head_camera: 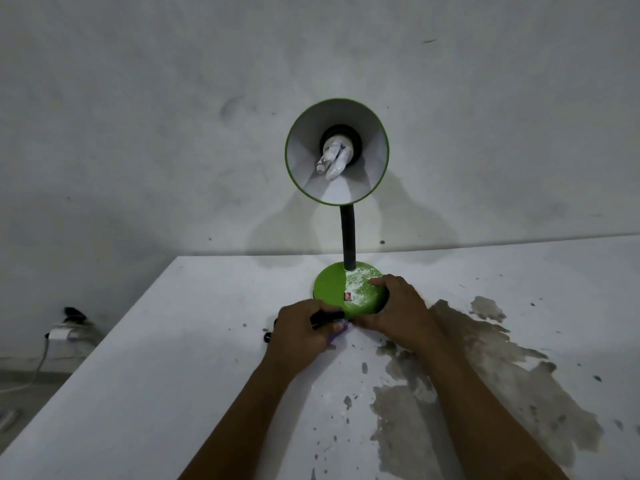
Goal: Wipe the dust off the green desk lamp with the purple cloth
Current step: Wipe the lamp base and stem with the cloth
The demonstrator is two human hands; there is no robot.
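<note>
Standing lamp: the green desk lamp (348, 289) with a round green metal base, a black flexible neck (348, 239) and a green cone shade (337, 151) that is white inside stands upright at the far middle of the table, close to the wall; a white spiral bulb (332, 160) shows in the shade, which faces the camera.
Base: its left half looks clean green, its right half is speckled with white dust; a small red and white sticker (347, 296) sits near its near edge.
Left hand: the left hand (304, 332) lies just near-left of the base, fingers curled round the purple cloth (337, 330), of which only a small bunched part shows between the fingers; a black object (323, 318) also sits under the fingers, what it is cannot be told.
Right hand: the right hand (398, 308) grasps the right rim of the base, fingertips resting on the dusty part, thumb toward the near edge.
Table: the white table (156, 358) carries a large grey-brown worn patch (485, 375) on its near right and scattered dark flecks.
Far left: a white plug block (59, 336) with a cable lies on the floor by the grey wall (138, 116).
</note>
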